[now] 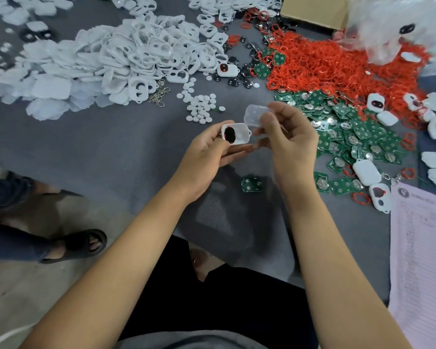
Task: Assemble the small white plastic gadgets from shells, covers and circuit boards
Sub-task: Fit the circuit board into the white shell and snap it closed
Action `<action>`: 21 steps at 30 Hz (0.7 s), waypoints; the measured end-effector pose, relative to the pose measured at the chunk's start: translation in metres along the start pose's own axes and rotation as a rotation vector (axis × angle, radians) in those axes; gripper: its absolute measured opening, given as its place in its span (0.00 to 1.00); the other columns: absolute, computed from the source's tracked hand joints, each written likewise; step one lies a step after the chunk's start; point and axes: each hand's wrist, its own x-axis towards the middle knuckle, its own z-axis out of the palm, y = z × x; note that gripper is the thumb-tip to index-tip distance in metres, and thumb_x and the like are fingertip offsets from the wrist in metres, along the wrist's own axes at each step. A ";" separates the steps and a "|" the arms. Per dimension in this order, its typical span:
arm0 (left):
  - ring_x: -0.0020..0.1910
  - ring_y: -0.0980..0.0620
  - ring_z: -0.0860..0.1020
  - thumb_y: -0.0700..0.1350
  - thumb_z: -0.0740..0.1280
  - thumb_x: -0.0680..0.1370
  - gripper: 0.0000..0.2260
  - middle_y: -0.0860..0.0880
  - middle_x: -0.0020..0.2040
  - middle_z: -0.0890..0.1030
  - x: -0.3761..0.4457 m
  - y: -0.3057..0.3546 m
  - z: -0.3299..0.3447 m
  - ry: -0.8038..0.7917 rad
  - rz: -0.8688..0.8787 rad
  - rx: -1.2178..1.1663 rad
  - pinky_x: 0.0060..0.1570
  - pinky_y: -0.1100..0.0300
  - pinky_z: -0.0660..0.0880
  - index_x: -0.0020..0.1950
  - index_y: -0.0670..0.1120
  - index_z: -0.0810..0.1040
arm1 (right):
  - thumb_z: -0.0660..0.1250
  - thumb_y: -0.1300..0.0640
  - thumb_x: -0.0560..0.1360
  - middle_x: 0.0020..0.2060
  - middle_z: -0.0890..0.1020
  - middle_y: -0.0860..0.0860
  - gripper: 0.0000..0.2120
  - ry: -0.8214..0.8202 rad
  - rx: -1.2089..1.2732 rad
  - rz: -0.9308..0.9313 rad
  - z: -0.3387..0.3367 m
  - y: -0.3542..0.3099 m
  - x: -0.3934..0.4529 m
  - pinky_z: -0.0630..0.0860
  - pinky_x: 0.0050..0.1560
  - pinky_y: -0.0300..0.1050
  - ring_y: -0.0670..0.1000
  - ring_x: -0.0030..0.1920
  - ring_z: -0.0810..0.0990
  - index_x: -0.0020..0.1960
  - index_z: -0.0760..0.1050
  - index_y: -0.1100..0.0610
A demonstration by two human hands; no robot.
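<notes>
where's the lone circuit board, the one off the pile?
Head view: the lone circuit board lies flat on the grey table, below the two hands and just left of the right forearm, apart from the green board pile to its right.

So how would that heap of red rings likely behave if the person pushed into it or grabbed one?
The red rings look thin and bent out of round, so probably floppy and light. They lie tangled together, so lifting one may drag neighbours along. Pushed, the heap would likely spread over the grey mat rather than roll.
</notes>
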 end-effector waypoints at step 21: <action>0.64 0.47 0.82 0.32 0.58 0.85 0.19 0.45 0.63 0.83 -0.003 -0.005 -0.002 -0.054 0.026 0.100 0.58 0.58 0.80 0.75 0.41 0.71 | 0.72 0.60 0.78 0.39 0.86 0.43 0.04 -0.036 -0.384 -0.131 0.002 0.006 -0.018 0.77 0.41 0.36 0.42 0.38 0.83 0.48 0.84 0.52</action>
